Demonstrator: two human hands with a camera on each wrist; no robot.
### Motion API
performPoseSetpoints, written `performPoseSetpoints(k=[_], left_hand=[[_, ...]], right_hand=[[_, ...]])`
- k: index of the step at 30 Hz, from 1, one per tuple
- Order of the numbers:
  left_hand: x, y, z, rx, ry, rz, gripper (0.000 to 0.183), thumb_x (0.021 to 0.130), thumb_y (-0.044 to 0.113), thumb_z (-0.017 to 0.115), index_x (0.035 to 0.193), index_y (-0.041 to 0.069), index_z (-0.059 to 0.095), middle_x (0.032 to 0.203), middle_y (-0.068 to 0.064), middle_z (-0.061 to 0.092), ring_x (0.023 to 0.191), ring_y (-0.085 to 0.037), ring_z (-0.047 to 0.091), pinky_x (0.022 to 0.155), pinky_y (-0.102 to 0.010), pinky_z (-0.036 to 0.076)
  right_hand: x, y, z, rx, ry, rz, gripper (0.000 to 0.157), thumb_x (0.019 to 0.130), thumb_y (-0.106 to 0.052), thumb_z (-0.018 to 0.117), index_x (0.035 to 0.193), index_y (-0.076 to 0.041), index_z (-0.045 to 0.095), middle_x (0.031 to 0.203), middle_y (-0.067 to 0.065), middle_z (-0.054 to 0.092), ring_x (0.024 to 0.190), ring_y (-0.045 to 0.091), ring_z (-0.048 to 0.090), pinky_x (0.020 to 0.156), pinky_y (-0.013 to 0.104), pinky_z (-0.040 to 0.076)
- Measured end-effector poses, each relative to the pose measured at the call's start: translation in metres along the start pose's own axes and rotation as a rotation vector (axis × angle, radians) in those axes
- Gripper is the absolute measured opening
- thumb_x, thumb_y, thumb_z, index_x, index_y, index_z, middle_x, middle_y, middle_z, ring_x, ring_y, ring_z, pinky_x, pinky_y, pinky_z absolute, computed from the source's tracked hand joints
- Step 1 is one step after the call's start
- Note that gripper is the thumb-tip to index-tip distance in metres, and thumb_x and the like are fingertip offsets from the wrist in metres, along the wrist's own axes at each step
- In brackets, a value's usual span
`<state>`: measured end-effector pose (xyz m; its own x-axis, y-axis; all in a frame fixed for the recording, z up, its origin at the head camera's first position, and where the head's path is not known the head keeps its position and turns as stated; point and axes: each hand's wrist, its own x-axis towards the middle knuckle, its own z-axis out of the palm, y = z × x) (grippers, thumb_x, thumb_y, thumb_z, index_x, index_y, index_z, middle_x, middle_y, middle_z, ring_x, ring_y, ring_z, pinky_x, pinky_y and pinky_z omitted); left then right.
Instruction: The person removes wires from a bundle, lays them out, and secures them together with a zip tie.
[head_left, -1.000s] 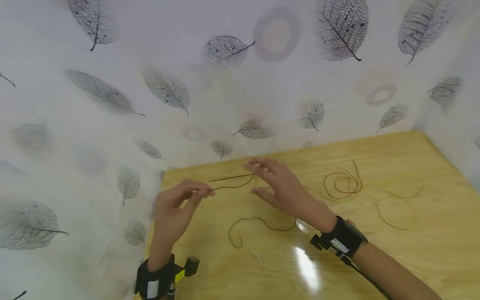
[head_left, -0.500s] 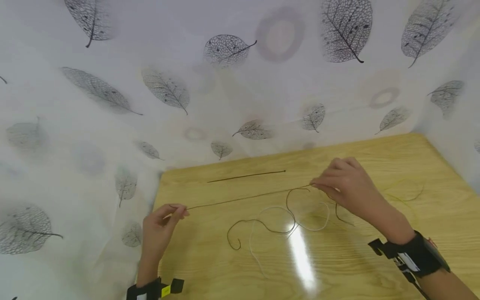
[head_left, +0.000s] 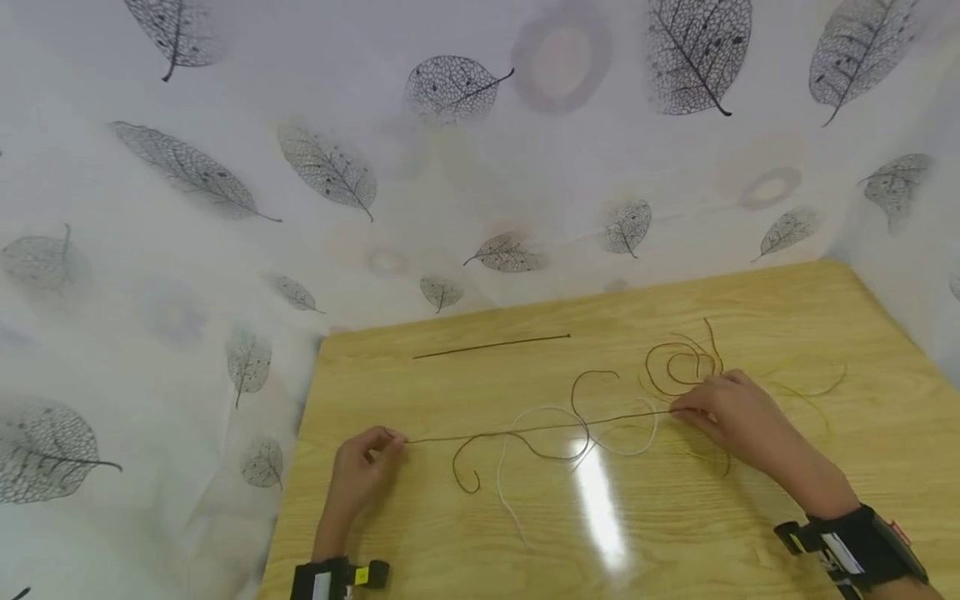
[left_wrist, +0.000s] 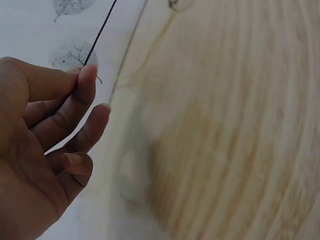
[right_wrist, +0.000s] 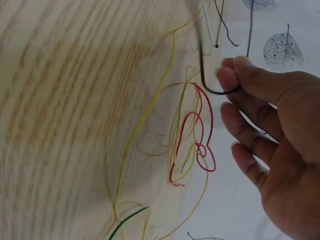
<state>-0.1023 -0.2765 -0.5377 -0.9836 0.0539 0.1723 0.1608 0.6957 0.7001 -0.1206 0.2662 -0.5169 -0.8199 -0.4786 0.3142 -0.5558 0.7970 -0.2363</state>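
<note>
A thin dark brown cord [head_left: 540, 427] stretches nearly straight between my two hands, low over the table in the head view. My left hand [head_left: 366, 467] pinches its left end between thumb and index finger; in the left wrist view the cord [left_wrist: 100, 32] runs up from those fingertips. At the other end, my right hand [head_left: 742, 429] pinches it beside a coil of red and yellow cords [head_left: 682, 358]. From my right fingers [right_wrist: 229, 77] a short length of the cord bends in a loop. Farther back lies a straight dark cord [head_left: 491, 346] with a small knot at its right end.
A wavy brown cord [head_left: 551, 456] and a looped white cord [head_left: 504, 487] lie beneath the stretched one. Yellow cord [head_left: 813, 396] spreads at the right, and a green piece [right_wrist: 127, 220] shows in the right wrist view. Leaf-printed sheeting [head_left: 450, 192] rises behind the wooden table [head_left: 420, 542].
My right hand, its fingers spread near the knotted cord a second ago, took the brown cord and drew it out to the right. Both hands then came lower and nearer with it.
</note>
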Motion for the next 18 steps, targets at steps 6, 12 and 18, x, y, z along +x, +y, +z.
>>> performPoseSetpoints(k=[6,12,18], left_hand=[[-0.002,-0.007,0.003,0.025,-0.028,-0.084,0.013,0.093,0.026,0.067,0.086,0.018,0.073,0.08,0.01,0.07,0.073,-0.009,0.064,0.06,-0.029,0.051],[-0.004,-0.009,0.012,0.013,-0.076,-0.036,0.015,0.094,0.031,0.066,0.089,0.019,0.072,0.081,0.008,0.07,0.072,-0.01,0.063,0.062,-0.03,0.053],[-0.007,-0.007,0.017,-0.003,-0.101,-0.043,0.008,0.091,0.027,0.07,0.09,0.02,0.073,0.085,0.01,0.07,0.076,-0.008,0.063,0.068,-0.034,0.054]], right_hand=[[-0.007,0.004,0.005,-0.001,-0.022,0.054,0.015,0.072,-0.018,0.083,0.086,-0.02,0.079,0.081,-0.004,0.076,0.072,0.019,0.068,0.08,0.051,0.045],[-0.009,-0.003,0.016,0.025,-0.069,0.047,0.013,0.075,-0.02,0.082,0.088,-0.02,0.079,0.079,-0.009,0.075,0.069,0.015,0.065,0.077,0.049,0.047],[-0.006,-0.007,0.017,0.026,-0.079,0.017,0.011,0.075,-0.018,0.082,0.084,-0.021,0.077,0.08,-0.008,0.074,0.073,0.017,0.065,0.073,0.048,0.048]])
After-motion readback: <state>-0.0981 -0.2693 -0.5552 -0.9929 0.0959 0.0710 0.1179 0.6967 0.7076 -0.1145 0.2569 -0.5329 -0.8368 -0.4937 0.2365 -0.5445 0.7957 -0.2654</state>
